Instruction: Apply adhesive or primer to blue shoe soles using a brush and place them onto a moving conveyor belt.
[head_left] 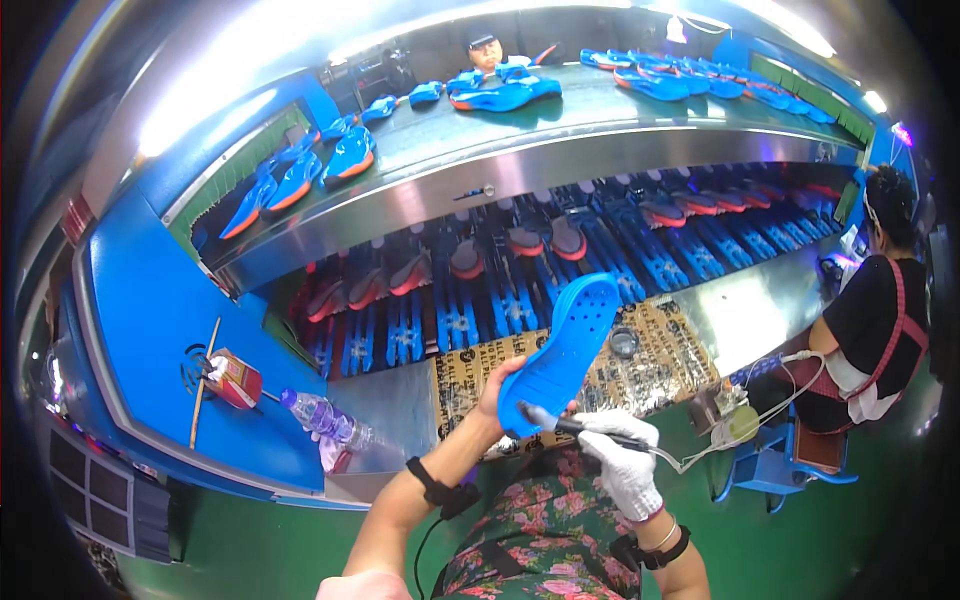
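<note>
A bright blue shoe sole [562,350], with small holes near its toe end, is held up tilted over the front of the workbench. My bare left hand [497,388] grips its edge near the heel end, fingers partly hidden behind it. My right hand [628,462], in a white knit glove, is closed around the dark handle of a brush [566,425]. The brush tip lies over the heel end of the sole and appears to touch it. From the handle's back end a thin white tube [690,462] trails off to the right.
Patterned brown sheeting [480,375] covers the bench, bearing a small round dark container [624,343]. Behind it, a rack [510,305] holds several soles. Blue soles ride the upper conveyor [420,135]. A plastic bottle [325,415] stands left. One co-worker sits right; another person is beyond the conveyor.
</note>
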